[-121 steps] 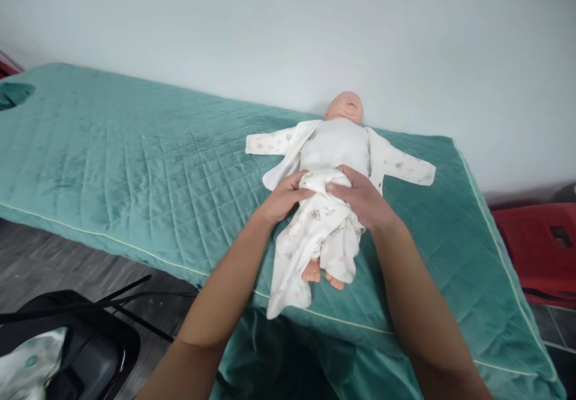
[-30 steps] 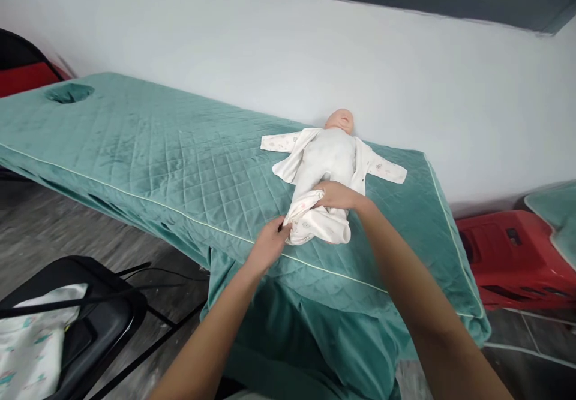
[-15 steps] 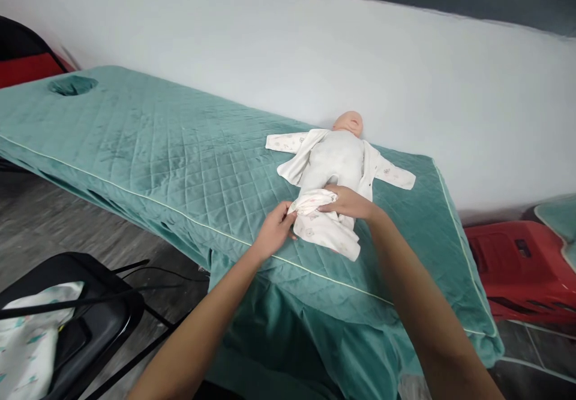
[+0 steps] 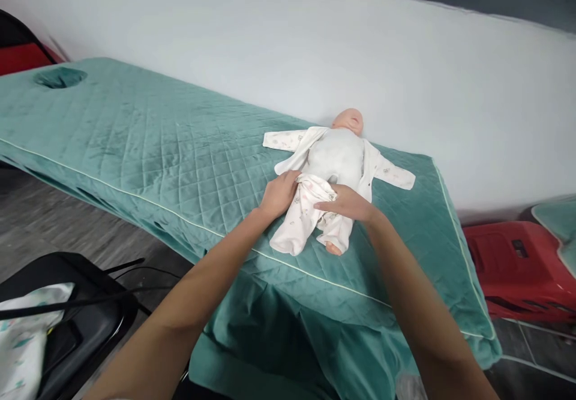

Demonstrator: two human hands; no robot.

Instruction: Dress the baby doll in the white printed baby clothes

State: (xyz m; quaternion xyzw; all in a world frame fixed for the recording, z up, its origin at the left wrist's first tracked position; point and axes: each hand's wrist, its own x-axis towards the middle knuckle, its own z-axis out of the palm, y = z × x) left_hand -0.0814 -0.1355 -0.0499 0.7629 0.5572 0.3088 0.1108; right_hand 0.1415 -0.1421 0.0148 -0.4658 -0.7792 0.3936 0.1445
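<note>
A baby doll [image 4: 336, 151] lies on its back on a green quilted bed, its head toward the wall. It wears an opened white printed jacket [image 4: 390, 171] over its pale body. White printed baby pants [image 4: 302, 214] cover its legs, bunched at the thighs. My left hand [image 4: 279, 195] is closed on the pants' waist edge at the left thigh. My right hand [image 4: 346, 202] grips the bunched cloth between the legs, with the thumb on top. One foot [image 4: 333, 248] pokes from a pant leg; the other leg end lies flat.
The green bed [image 4: 189, 148] has a face hole [image 4: 60, 77] at its far left end. A black chair [image 4: 96, 304] with a printed cloth [image 4: 22, 334] stands at the lower left. Red plastic furniture [image 4: 517, 262] stands at the right. A white wall [image 4: 225, 40] runs behind.
My left hand has moved up toward the doll's hip, drawing the pants up that leg. The pant legs now hang straighter and a foot shows. My right hand stays nearly in place.
</note>
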